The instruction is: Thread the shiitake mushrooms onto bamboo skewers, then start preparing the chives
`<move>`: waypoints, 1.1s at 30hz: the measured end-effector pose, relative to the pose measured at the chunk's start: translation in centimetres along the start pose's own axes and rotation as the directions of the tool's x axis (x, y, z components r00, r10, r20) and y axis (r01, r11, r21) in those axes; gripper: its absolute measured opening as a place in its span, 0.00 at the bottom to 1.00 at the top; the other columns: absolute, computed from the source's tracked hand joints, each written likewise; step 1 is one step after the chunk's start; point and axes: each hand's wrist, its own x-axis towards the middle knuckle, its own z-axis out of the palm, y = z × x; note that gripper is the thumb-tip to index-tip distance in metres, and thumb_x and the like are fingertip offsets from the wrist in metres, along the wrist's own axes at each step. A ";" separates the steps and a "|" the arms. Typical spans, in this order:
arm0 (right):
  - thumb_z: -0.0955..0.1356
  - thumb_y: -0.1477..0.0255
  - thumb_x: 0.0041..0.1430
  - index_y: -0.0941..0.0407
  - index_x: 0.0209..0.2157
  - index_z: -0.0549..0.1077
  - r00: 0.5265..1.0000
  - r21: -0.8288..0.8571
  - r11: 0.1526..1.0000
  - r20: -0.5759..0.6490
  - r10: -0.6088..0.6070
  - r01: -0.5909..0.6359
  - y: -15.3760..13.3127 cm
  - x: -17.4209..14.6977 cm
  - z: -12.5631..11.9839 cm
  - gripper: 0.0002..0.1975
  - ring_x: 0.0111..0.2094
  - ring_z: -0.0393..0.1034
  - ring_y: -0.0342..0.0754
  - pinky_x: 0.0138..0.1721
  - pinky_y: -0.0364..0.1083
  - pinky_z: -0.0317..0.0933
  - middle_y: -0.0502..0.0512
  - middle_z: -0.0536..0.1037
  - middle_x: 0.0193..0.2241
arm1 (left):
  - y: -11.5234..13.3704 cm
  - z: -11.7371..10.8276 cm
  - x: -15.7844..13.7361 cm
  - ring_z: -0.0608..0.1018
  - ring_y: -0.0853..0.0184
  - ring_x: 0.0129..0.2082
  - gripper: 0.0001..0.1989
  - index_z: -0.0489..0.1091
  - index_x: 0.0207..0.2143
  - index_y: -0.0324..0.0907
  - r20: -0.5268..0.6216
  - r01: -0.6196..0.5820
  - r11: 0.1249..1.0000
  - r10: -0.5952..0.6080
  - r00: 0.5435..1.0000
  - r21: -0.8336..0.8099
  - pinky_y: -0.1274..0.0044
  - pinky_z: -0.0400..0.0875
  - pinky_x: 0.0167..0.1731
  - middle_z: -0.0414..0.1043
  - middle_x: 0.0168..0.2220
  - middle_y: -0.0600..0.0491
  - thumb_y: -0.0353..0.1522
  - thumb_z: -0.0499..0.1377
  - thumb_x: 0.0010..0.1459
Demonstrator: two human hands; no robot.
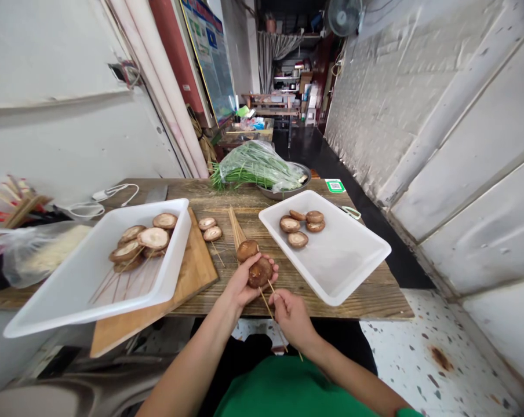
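Note:
My left hand (pixel 240 285) cups a brown mushroom cap (pixel 260 272) just above the wooden table's near edge. My right hand (pixel 291 315) pinches a thin bamboo skewer (pixel 266 301) whose tip goes into that cap. A second mushroom (pixel 247 249) sits just beyond, touching the held one. A bundle of bare skewers (pixel 235 227) lies on the table behind it. Two mushrooms on a skewer (pixel 210 228) rest on the wooden cutting board (pixel 192 272).
A white tray (pixel 71 301) on the left holds several skewered mushrooms and overhangs the table edge. Another white tray (pixel 353 260) on the right holds several loose mushrooms. Bagged green chives (pixel 257 165) lie in a metal bowl at the back. A clear bag (pixel 31 252) is at far left.

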 end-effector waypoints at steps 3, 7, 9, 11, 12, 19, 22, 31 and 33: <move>0.59 0.66 0.58 0.57 0.25 0.65 0.999 0.038 0.999 0.040 0.022 -0.023 0.4 0.3 -0.7 0.12 0.15 0.49 0.38 0.17 0.38 0.45 0.42 0.56 0.12 | 0.0 -0.2 0.2 0.77 0.61 0.36 0.09 0.67 0.36 0.37 -0.002 -0.007 1.000 0.007 1.000 -0.013 0.67 0.72 0.37 0.74 0.34 0.46 0.33 0.56 0.55; 0.58 0.60 0.59 0.57 0.27 0.64 0.987 0.129 0.987 0.140 0.073 -0.091 0.5 -0.7 -2.4 0.16 0.12 0.45 0.37 0.14 0.37 0.42 0.39 0.53 0.10 | -0.2 -0.5 0.0 0.73 0.53 0.45 0.24 0.65 0.41 0.36 0.029 0.019 0.996 -0.017 0.999 -0.086 0.59 0.69 0.41 0.71 0.44 0.38 0.47 0.54 0.52; 0.58 0.58 0.59 0.57 0.27 0.63 0.974 0.174 0.975 0.200 0.103 -0.139 0.5 -1.4 -3.2 0.18 0.11 0.42 0.36 0.13 0.36 0.42 0.37 0.51 0.09 | -0.4 -0.7 0.0 0.71 0.51 0.48 0.27 0.65 0.40 0.36 0.016 -0.030 0.992 0.032 0.999 -0.122 0.57 0.68 0.41 0.69 0.46 0.37 0.51 0.53 0.50; 0.58 0.56 0.59 0.57 0.27 0.63 0.961 0.207 0.962 0.247 0.126 -0.179 0.5 -2.0 -3.9 0.19 0.10 0.40 0.35 0.12 0.36 0.41 0.36 0.49 0.09 | -0.5 -0.9 0.1 0.71 0.52 0.49 0.23 0.66 0.40 0.37 -0.010 -0.142 0.979 0.142 0.990 -0.143 0.59 0.68 0.43 0.70 0.46 0.39 0.47 0.54 0.52; 0.58 0.55 0.58 0.57 0.27 0.63 0.955 0.217 0.957 0.263 0.134 -0.194 0.5 -2.1 -4.1 0.19 0.10 0.39 0.35 0.12 0.36 0.41 0.36 0.49 0.09 | -0.5 -0.8 0.2 0.72 0.54 0.48 0.20 0.66 0.41 0.37 -0.023 -0.196 0.970 0.194 0.981 -0.143 0.60 0.68 0.44 0.70 0.46 0.40 0.44 0.55 0.54; 0.58 0.54 0.58 0.58 0.27 0.63 0.968 0.216 0.961 0.215 0.128 -0.175 -0.5 -3.1 -4.1 0.20 0.13 0.42 0.36 0.14 0.36 0.39 0.38 0.52 0.11 | -0.6 0.6 -0.2 0.75 0.62 0.44 0.09 0.69 0.39 0.37 -0.046 -0.311 0.949 0.309 0.950 -0.049 0.67 0.70 0.45 0.74 0.41 0.47 0.29 0.57 0.54; 0.58 0.55 0.59 0.57 0.27 0.63 0.978 0.185 0.971 0.168 0.121 -0.152 -1.2 -3.6 -3.6 0.19 0.13 0.43 0.37 0.15 0.37 0.39 0.38 0.52 0.11 | -0.7 1.2 -0.6 0.76 0.63 0.41 0.08 0.69 0.38 0.37 -0.005 -0.324 0.946 0.324 0.946 -0.004 0.67 0.71 0.44 0.74 0.38 0.48 0.29 0.57 0.54; 0.56 0.67 0.62 0.57 0.26 0.64 0.996 -0.053 0.999 0.093 -0.004 0.009 -2.4 -3.6 -3.0 0.14 0.16 0.47 0.39 0.18 0.39 0.44 0.42 0.53 0.14 | -0.1 2.5 -1.4 0.76 0.67 0.32 0.06 0.68 0.36 0.38 0.065 -0.359 0.933 0.356 0.932 0.032 0.73 0.73 0.34 0.72 0.35 0.51 0.30 0.55 0.55; 0.56 0.68 0.62 0.57 0.26 0.64 0.995 -0.072 0.997 0.092 -0.025 0.031 -2.6 -3.3 -2.8 0.14 0.16 0.48 0.39 0.19 0.39 0.45 0.42 0.53 0.14 | 0.1 2.6 -1.5 0.76 0.68 0.31 0.06 0.68 0.36 0.37 0.056 -0.359 0.933 0.357 0.932 0.029 0.74 0.73 0.34 0.72 0.34 0.51 0.30 0.55 0.55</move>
